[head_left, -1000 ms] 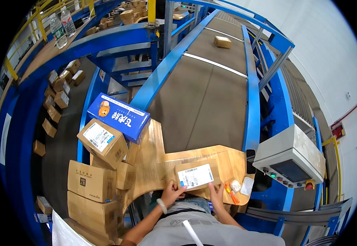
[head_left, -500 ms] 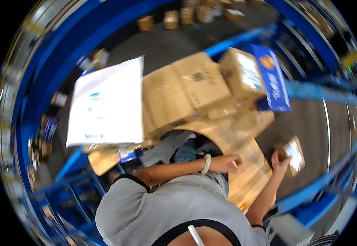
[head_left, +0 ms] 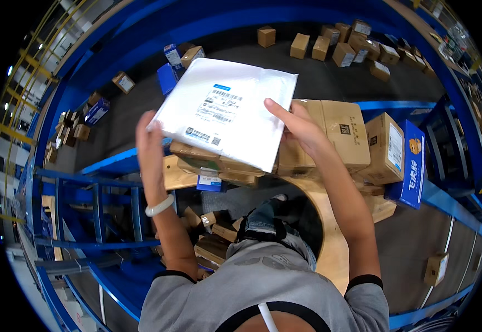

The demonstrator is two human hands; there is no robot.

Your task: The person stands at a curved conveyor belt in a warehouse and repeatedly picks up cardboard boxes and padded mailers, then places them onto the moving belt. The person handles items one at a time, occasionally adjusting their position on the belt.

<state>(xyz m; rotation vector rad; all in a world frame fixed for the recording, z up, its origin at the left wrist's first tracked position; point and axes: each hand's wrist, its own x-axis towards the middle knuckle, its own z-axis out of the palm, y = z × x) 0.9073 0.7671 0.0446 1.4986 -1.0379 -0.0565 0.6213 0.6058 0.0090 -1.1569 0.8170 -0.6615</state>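
A large white mailer parcel (head_left: 235, 119) with a printed label lies tilted on top of stacked brown boxes. My right hand (head_left: 302, 127) grips its right side, with the thumb on the top face and the other fingers partly hidden behind the edge. At the parcel's left corner is my left hand (head_left: 151, 144), slightly blurred, its fingers stretched out beside the edge. Beneath and right of the parcel sits a brown carton (head_left: 335, 133), then a labelled brown box (head_left: 386, 146) and an upright blue box (head_left: 412, 163).
A curved wooden table (head_left: 329, 221) wraps round me. Dark conveyor belts run ahead and to the right; a small labelled box (head_left: 436, 269) rests on the right one. Several cartons (head_left: 310, 47) lie on the far belt. Blue metal rails (head_left: 97, 210) stand at left.
My right hand has let go of the small labelled box on the right belt and moved to the white parcel. My left hand has swung from near my body to the parcel's left corner.
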